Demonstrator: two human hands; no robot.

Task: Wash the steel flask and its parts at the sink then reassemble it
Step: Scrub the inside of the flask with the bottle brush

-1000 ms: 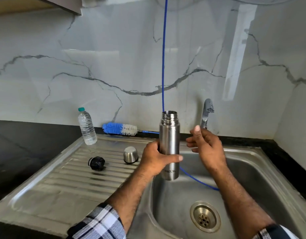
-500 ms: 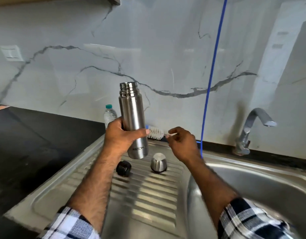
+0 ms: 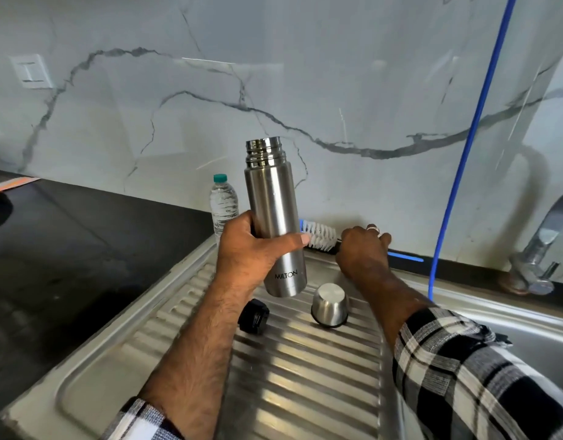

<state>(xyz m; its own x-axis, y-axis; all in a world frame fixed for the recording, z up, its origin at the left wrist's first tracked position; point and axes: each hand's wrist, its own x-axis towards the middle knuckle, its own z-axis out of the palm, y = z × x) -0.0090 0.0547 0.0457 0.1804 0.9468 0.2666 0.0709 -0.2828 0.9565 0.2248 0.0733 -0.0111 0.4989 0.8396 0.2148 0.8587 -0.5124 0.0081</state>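
The left hand [image 3: 255, 252] grips the flask [image 3: 274, 217] around its middle, holding it upright above the draining board [image 3: 305, 376], long axis nearly vertical, open threaded mouth pointing up. Just right of it, the right hand [image 3: 362, 252] curls down over the handle of the bottle brush [image 3: 320, 234] lying along the wall. Below the left hand, the black stopper [image 3: 253, 315] lies on the ridges; the steel cup [image 3: 330, 304] stands upside down beneath the right wrist.

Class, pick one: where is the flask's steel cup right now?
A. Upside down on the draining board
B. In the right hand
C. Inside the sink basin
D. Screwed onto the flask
A: the steel cup sits mouth-down on the ribbed draining board, beside the black stopper.
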